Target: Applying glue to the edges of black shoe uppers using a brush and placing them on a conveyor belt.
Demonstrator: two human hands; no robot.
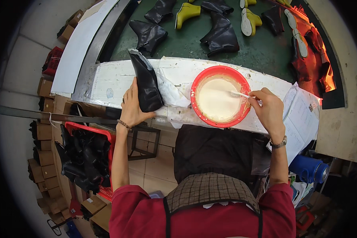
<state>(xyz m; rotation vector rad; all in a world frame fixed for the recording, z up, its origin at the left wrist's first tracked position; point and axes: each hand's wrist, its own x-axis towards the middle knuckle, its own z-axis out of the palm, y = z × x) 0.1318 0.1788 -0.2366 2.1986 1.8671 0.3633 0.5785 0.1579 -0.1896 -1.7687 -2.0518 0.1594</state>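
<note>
My left hand [134, 104] grips a black boot upper [146, 81] near its lower end, at the left of the white work board. The boot's light grey underside edge points away from me. In my right hand [267, 105] is a thin white-handled brush [241, 94], pinched between fingers and thumb. Its tip rests in a creamy off-white liquid [218, 99] inside a red plastic bowl [195, 104]. A crumpled white cloth [171, 92] lies between the boot and the bowl.
Behind the board, a dark green surface [178, 47] carries black boots [222, 35] and yellow-green boots [186, 15]. An orange glow lights the far right. Papers [299, 123] lie beside my right wrist. A red basket of black boots [111, 139] stands lower left; a blue flask [310, 169] lower right.
</note>
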